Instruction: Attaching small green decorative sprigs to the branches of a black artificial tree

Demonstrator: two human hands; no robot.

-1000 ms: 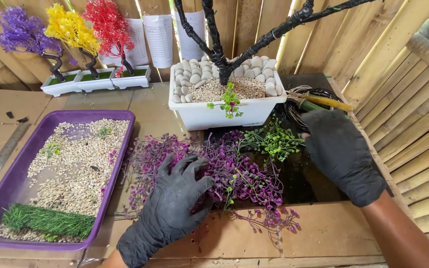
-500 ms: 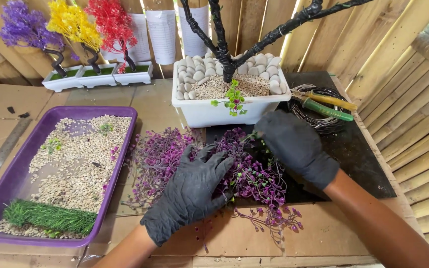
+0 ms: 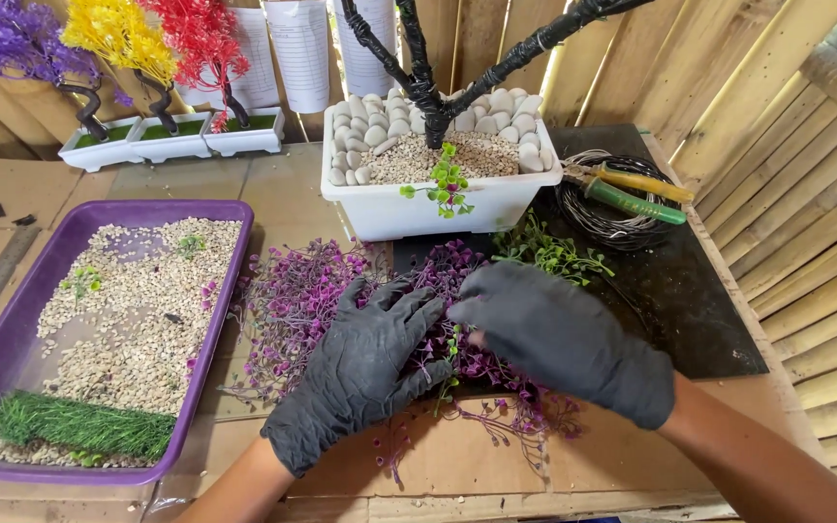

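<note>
Seen from the head camera, looking down at a cardboard-covered workbench (image 3: 273, 194), two hands in black gloves meet over a loose heap of purple artificial foliage sprigs (image 3: 302, 300). The left hand (image 3: 365, 373) lies flat on the heap with fingers spread wide, pressing down and gripping nothing. The right hand (image 3: 559, 339) lies just beside it, its fingers curled down into the sprigs; whether they pinch a stem cannot be told. The purple heap spreads out from under both hands, mostly to the left and toward the near edge of the bench. Just behind the hands lie green artificial sprigs (image 3: 549, 252) on a black mat (image 3: 690, 310). Behind those stands a white rectangular planter (image 3: 438, 203) filled with pebbles and gravel, holding a black wrapped tree trunk (image 3: 428, 87). To the right lie a coil of dark wire (image 3: 603, 213) and pliers (image 3: 632, 189). On the left sits a purple tray (image 3: 234, 261) of gravel with a strip of fake grass (image 3: 79, 426). Three small artificial trees (image 3: 118, 39), purple, yellow and red, stand at the back.
</note>
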